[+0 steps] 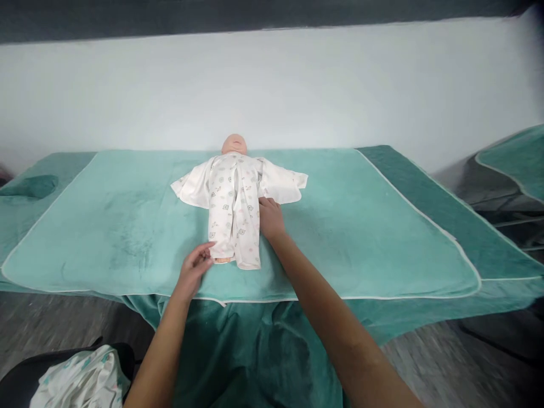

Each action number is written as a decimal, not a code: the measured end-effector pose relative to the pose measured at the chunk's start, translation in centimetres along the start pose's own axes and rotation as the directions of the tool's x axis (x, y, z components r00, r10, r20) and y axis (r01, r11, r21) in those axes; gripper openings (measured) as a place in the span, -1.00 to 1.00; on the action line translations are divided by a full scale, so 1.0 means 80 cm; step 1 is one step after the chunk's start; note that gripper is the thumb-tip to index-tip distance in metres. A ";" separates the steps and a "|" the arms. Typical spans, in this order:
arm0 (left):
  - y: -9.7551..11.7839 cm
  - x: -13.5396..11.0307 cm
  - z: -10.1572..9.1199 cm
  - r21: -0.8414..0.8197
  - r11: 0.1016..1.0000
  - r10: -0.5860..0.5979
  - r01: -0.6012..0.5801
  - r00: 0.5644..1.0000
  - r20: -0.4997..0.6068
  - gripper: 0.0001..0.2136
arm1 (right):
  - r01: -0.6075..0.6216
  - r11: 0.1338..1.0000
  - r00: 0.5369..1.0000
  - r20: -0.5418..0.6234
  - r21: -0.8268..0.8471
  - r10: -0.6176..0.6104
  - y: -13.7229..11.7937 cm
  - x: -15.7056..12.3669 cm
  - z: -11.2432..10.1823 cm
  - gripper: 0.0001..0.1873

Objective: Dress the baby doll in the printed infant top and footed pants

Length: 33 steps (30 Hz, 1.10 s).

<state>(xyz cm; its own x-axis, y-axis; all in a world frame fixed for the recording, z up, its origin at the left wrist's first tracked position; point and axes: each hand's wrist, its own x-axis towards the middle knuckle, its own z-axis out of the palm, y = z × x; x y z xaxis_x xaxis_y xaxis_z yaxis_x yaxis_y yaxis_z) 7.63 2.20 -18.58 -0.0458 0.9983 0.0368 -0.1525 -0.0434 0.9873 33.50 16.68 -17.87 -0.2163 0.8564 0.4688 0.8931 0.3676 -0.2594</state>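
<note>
A baby doll [234, 144] lies on its back on the bed, head toward the wall. White baby pants [225, 209] with a small print stretch from just below its head down its front. The wide sleeves of a white baby shirt [283, 180] spread out to both sides. My left hand [196, 267] pinches the hem of the left pant leg, where a bit of the doll's foot shows. Beside the other leg, my right hand [271, 218] has its fingers curled at the pants' outer edge, just under the sleeve; its fingertips are partly hidden.
A light green sheet [361, 243] with white piping covers the bed. The bed has a round face hole [29, 186] at the left end. At lower left, a crumpled printed cloth [85, 377] lies on a black seat [19, 382]. A white wall [272, 90] stands behind.
</note>
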 end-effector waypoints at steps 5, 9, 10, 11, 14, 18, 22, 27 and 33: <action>0.014 0.060 0.000 0.104 0.992 0.090 -0.074 0.983 -0.161 -0.69 | -0.010 0.999 1.000 0.002 0.046 0.010 -0.003 0.000 -0.005 -0.87; 0.012 0.126 0.018 0.706 0.681 0.320 -0.194 0.946 -0.049 -0.67 | 0.013 0.995 1.000 -0.009 0.101 -0.012 -0.002 -0.003 -0.005 -0.86; 0.011 0.140 0.023 0.775 0.597 0.341 -0.205 0.940 -0.014 -0.67 | 0.015 0.994 1.000 -0.010 0.107 -0.014 -0.001 -0.003 -0.004 -0.87; 0.010 0.152 0.027 0.811 0.545 0.354 -0.211 0.935 0.005 -0.68 | 0.016 0.994 1.000 -0.011 0.111 -0.015 0.000 -0.004 -0.003 -0.87; 0.010 0.178 0.035 0.846 0.495 0.379 -0.198 0.926 -0.004 -0.70 | 0.025 0.992 1.000 -0.010 0.127 -0.024 0.002 -0.004 -0.001 -0.87; 0.011 0.185 0.041 0.902 0.399 0.391 -0.165 0.920 -0.005 -0.74 | 0.034 0.994 0.999 -0.017 0.104 -0.033 0.001 -0.005 -0.002 -0.86; 0.009 0.175 0.046 0.954 0.245 0.447 -0.176 0.893 0.050 -0.86 | 0.064 0.998 0.998 0.008 0.023 -0.064 -0.002 -0.004 -0.004 -0.87; -0.002 0.177 0.041 0.907 0.205 0.515 -0.367 0.829 0.218 -0.73 | 0.051 0.992 0.999 -0.012 0.113 -0.050 0.002 -0.002 -0.003 -0.82; -0.005 0.181 0.040 0.833 0.158 0.499 -0.531 0.770 0.397 -0.66 | 0.088 0.876 0.982 -0.191 0.475 0.004 0.013 -0.006 -0.002 -0.76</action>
<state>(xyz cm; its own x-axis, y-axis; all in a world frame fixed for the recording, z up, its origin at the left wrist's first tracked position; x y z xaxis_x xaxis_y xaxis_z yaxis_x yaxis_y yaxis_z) 10.18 16.81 -17.92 0.2803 0.7631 0.5823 0.8222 -0.5039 0.2646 34.62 16.56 -18.22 -0.1330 0.7731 0.6202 0.5757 0.5697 -0.5866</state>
